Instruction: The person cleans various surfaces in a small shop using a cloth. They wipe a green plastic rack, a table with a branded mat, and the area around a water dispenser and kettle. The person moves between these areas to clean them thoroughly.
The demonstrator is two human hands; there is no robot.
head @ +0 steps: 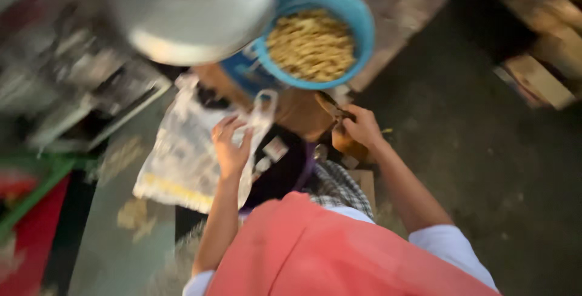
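- While the view is motion-blurred, the left hand [230,147] rests on a clear plastic bag [188,150], fingers slightly spread and curled on its top edge.
- Right hand [362,127] is closed around a small dark object [333,109]; what it is, cannot tell.
- Bag lies left of a dark pouch [279,165].
- Blue bowl [357,14] of yellowish pieces [311,44] sits just above both hands.
- Grey metal lid [194,11] at upper left.

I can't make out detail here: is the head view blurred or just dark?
Head view: motion blur smears everything, worst at the metal lid; blue tub and both hands, left, right, are soft; floor at right is dim.
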